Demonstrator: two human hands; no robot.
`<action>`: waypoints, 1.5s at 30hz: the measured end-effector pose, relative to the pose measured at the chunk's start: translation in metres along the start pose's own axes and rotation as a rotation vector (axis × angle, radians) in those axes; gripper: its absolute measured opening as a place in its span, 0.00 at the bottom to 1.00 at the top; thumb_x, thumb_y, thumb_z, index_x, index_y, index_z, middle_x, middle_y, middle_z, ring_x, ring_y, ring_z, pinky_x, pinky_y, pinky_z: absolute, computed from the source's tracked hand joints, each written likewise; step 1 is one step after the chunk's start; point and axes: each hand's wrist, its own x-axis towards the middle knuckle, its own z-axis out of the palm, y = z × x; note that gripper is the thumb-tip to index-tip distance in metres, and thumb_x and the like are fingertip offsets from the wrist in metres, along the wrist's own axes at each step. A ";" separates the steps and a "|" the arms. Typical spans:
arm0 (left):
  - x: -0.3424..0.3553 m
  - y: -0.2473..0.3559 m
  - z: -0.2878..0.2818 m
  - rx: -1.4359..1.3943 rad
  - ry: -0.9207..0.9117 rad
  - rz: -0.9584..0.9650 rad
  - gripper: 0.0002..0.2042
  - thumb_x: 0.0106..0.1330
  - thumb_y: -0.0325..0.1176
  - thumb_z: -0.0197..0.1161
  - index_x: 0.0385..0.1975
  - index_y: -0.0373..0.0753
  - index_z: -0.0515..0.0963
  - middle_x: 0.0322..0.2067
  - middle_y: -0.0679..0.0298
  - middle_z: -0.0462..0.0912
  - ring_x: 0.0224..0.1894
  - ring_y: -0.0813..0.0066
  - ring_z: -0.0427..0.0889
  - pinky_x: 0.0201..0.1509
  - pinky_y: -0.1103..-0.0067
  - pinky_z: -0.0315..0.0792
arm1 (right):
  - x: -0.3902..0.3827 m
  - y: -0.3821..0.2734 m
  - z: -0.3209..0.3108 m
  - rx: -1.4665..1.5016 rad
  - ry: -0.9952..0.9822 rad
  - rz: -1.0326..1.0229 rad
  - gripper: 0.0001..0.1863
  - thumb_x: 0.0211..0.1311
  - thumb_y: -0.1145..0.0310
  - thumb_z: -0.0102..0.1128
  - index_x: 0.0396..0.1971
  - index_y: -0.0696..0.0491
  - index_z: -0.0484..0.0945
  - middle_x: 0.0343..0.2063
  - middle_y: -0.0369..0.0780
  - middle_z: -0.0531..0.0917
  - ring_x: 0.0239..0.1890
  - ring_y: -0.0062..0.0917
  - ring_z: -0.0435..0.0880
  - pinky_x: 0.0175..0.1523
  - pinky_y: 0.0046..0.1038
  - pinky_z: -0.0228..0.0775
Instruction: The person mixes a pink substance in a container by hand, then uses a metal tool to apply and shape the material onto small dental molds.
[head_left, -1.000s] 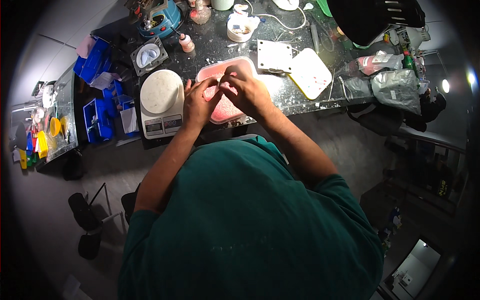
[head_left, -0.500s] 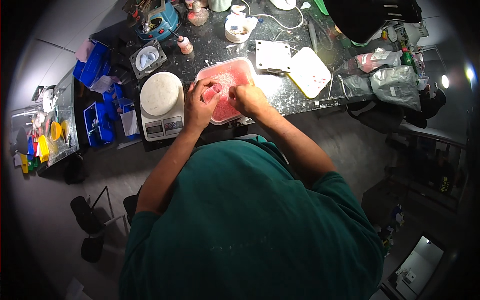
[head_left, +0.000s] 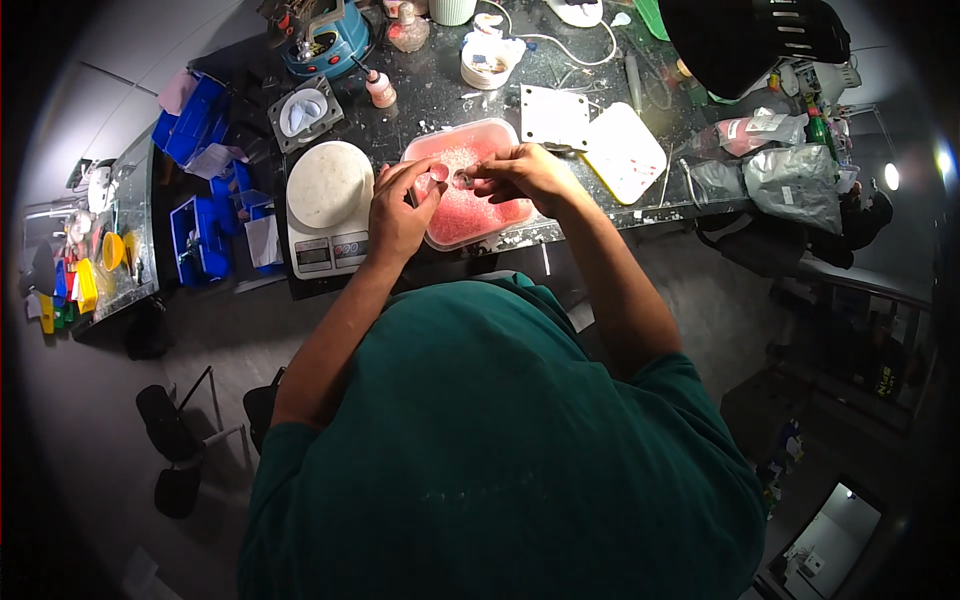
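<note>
A clear plastic tub (head_left: 428, 238) with pink crumbly material in it stands at the bench's front edge. Over its left side my left hand (head_left: 400, 212) is closed around a small, pink, rounded piece (head_left: 438, 174), held between thumb and fingers. My right hand (head_left: 535, 178) is above the tub's right side, with its fingers pinched together. A small, dark, shiny end (head_left: 462, 180) shows at those fingertips, beside the pink piece; its kind is too small to tell.
Left of the tub stands a white scale (head_left: 325, 195) with a round plate. Behind are a small pink bottle (head_left: 380, 90), a blue machine (head_left: 330, 42) and a white tub (head_left: 487, 68). A white plate (head_left: 555, 118) and a yellow-edged board (head_left: 625, 155) lie to the right.
My right hand has turned and drawn slightly to the right, uncovering the dark end at its fingertips. The pink piece in my left hand has tilted, showing a paler face.
</note>
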 end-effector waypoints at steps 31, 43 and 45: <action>0.002 0.006 0.001 -0.076 -0.020 0.018 0.15 0.61 0.32 0.70 0.47 0.41 0.81 0.45 0.59 0.86 0.49 0.59 0.83 0.66 0.64 0.66 | 0.017 0.045 0.021 0.589 0.105 -0.264 0.08 0.68 0.72 0.60 0.42 0.60 0.77 0.36 0.42 0.84 0.38 0.23 0.85 0.47 0.23 0.81; -0.001 0.009 -0.003 -0.053 -0.030 -0.020 0.15 0.61 0.31 0.70 0.48 0.40 0.81 0.43 0.56 0.85 0.47 0.60 0.83 0.57 0.72 0.73 | 0.037 0.052 0.028 -0.554 0.294 -0.393 0.17 0.70 0.60 0.59 0.41 0.63 0.77 0.32 0.50 0.85 0.35 0.39 0.85 0.44 0.37 0.76; -0.002 0.005 -0.001 -0.078 -0.041 -0.070 0.16 0.61 0.32 0.71 0.49 0.39 0.81 0.44 0.55 0.85 0.48 0.60 0.83 0.55 0.72 0.74 | 0.036 0.060 0.026 -0.785 0.274 -0.407 0.19 0.72 0.57 0.54 0.39 0.62 0.76 0.32 0.58 0.83 0.40 0.54 0.83 0.47 0.46 0.72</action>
